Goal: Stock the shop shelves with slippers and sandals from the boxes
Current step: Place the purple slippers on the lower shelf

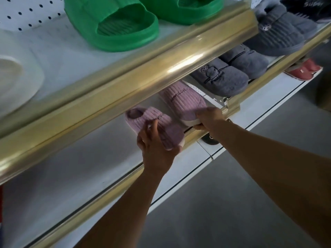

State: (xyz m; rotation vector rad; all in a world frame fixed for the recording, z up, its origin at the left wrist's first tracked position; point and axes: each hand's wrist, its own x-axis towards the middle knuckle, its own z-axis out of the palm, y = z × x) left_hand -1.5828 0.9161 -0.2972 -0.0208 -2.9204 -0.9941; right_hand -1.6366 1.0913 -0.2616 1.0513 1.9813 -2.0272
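Both hands under the gold rail [143, 76], on the middle shelf [75, 158]. My left hand [155, 149] wraps the toe of 1 lilac slipper [152, 124], fingers curled over the ribbed knit. My right hand [209, 119] pinches the pale sole of its mate [182, 101]. I judge I'm squaring the pair at the shelf front, toes outward for display. Soft corduroy-like plush. Grey slippers [231, 76] sit beside, felted, rounded. Green slides [114, 25] above, smooth moulded foam.
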